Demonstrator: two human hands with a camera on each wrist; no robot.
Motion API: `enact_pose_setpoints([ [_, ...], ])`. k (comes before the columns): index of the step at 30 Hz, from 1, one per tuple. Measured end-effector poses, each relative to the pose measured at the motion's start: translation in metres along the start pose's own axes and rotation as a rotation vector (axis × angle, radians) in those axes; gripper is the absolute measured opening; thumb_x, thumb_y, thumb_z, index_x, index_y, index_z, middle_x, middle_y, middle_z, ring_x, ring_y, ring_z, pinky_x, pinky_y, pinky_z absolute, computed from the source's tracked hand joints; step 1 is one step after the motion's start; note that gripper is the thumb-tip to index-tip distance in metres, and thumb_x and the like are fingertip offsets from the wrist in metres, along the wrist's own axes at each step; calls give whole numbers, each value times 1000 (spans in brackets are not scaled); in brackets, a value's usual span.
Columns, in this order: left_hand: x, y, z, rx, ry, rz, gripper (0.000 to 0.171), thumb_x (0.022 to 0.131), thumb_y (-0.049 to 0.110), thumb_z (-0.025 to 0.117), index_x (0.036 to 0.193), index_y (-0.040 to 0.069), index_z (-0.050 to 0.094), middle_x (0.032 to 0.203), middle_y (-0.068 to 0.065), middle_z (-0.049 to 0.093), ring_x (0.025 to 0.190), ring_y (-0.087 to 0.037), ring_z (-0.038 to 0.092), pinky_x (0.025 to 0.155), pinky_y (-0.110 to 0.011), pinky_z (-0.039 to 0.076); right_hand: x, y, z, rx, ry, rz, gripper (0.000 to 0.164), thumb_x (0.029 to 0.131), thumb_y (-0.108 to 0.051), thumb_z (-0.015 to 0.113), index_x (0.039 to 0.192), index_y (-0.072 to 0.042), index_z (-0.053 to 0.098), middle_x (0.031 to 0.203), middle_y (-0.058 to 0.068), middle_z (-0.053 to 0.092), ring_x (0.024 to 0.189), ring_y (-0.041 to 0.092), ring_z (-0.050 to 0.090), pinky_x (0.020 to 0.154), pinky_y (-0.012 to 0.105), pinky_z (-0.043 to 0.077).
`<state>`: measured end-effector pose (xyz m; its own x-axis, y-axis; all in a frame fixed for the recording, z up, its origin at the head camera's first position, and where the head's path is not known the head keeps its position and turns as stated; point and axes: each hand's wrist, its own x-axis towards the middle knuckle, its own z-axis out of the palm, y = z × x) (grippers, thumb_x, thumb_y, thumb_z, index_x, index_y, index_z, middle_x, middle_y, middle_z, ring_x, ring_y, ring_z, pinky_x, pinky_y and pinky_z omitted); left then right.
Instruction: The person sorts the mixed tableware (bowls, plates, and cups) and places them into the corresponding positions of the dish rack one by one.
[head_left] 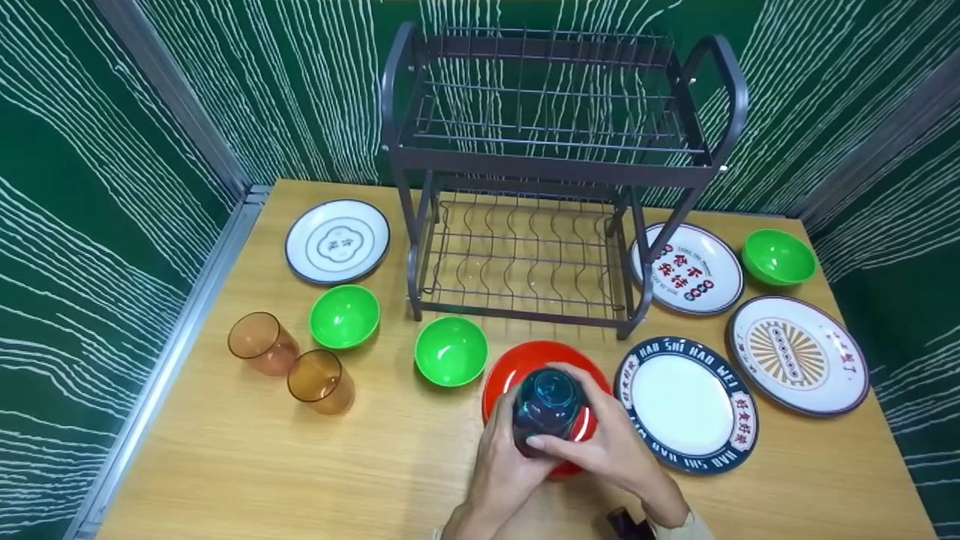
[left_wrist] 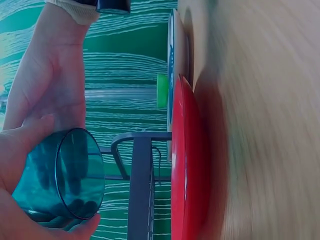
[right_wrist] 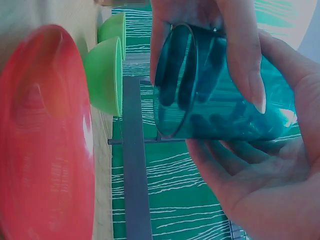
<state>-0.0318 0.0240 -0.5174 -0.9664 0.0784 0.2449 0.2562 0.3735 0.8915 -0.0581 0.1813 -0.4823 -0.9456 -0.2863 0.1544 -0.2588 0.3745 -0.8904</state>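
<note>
A teal transparent cup (head_left: 550, 409) is held upside down above a red plate (head_left: 517, 367), its rim facing the table in both wrist views. My left hand (head_left: 502, 461) grips one side of the cup (left_wrist: 70, 175), fingers wrapped round it. From the other side my right hand (head_left: 611, 450) holds it too, with the thumb lying across the wall. Through the glass of the cup (right_wrist: 220, 95), fingers show dark in the right wrist view. A gap separates the cup from the red plate (left_wrist: 185, 165).
A dark two-tier dish rack (head_left: 555, 166) stands behind. Green bowls (head_left: 451, 351) (head_left: 345, 316) (head_left: 779, 257) sit around it. Two orange cups (head_left: 262, 343) (head_left: 322, 382) are left. Patterned plates (head_left: 337, 241) (head_left: 688, 268) (head_left: 799, 354) (head_left: 682, 405) lie at both sides.
</note>
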Motion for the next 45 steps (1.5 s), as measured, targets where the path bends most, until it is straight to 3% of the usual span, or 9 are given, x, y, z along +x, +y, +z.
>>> enact_pose_setpoints([
  [5, 3, 1, -4, -12, -17, -49, 85, 75, 49, 74, 144, 28, 30, 139, 10, 43, 125, -9, 43, 101, -30, 42, 9, -2, -1, -71, 0, -45, 78, 70, -39, 84, 136, -32, 44, 130, -13, 53, 115, 9, 53, 95, 42, 47],
  [9, 5, -1, -7, 9, -3, -45, 86, 75, 44, 77, 145, 25, 29, 139, 8, 42, 125, -10, 42, 100, -31, 43, 17, -5, -1, -112, -5, -60, 77, 70, -41, 83, 135, -32, 44, 129, -14, 53, 114, 7, 52, 92, 40, 49],
  [14, 8, -4, -12, 73, 42, -21, 86, 75, 46, 77, 144, 23, 31, 138, 7, 42, 124, -10, 41, 98, -34, 45, 27, -21, -3, -70, -13, -82, 76, 71, -29, 84, 136, -20, 45, 128, -9, 56, 112, 11, 55, 89, 39, 51],
  [19, 8, -5, -19, 95, 64, -94, 83, 76, 53, 73, 142, 25, 32, 137, 11, 41, 124, -5, 39, 92, -33, 49, 41, -36, -10, -69, 16, -115, 75, 72, -18, 84, 136, -12, 45, 127, -2, 57, 111, 15, 57, 86, 40, 53],
  [25, 6, -6, -26, 114, 74, -177, 76, 78, 45, 75, 140, 20, 38, 134, 10, 44, 121, -7, 43, 88, -33, 52, 62, -24, -17, -133, 66, -157, 79, 72, -20, 83, 139, -20, 42, 129, -5, 56, 114, 14, 54, 89, 41, 51],
  [28, 4, -9, -30, 145, 84, -162, 68, 82, 45, 71, 138, 20, 41, 132, 10, 46, 119, -7, 45, 90, -30, 50, 75, -25, -19, -148, 89, -195, 81, 71, -18, 84, 139, -18, 41, 128, -5, 56, 113, 14, 54, 90, 38, 50],
  [32, 2, -14, -35, 173, 124, -112, 57, 87, 46, 64, 135, 21, 45, 130, 11, 48, 116, -5, 47, 92, -27, 49, 90, -43, -19, -148, 124, -264, 76, 71, -11, 83, 136, -6, 44, 125, 3, 58, 109, 16, 57, 87, 33, 51],
  [36, -1, -21, -39, 171, 170, -77, 48, 90, 41, 63, 131, 20, 50, 126, 11, 50, 112, -5, 49, 93, -28, 48, 104, -53, -20, -145, 146, -269, 73, 72, -8, 82, 134, 0, 44, 124, 7, 58, 108, 16, 57, 85, 27, 52],
  [45, -7, -37, -53, 159, 267, -68, 33, 90, 23, 66, 120, 13, 58, 113, 3, 60, 104, -12, 56, 90, -29, 48, 139, -51, -17, -108, 187, -225, 73, 76, -10, 80, 136, 1, 40, 129, 14, 52, 110, 26, 54, 90, 45, 50],
])
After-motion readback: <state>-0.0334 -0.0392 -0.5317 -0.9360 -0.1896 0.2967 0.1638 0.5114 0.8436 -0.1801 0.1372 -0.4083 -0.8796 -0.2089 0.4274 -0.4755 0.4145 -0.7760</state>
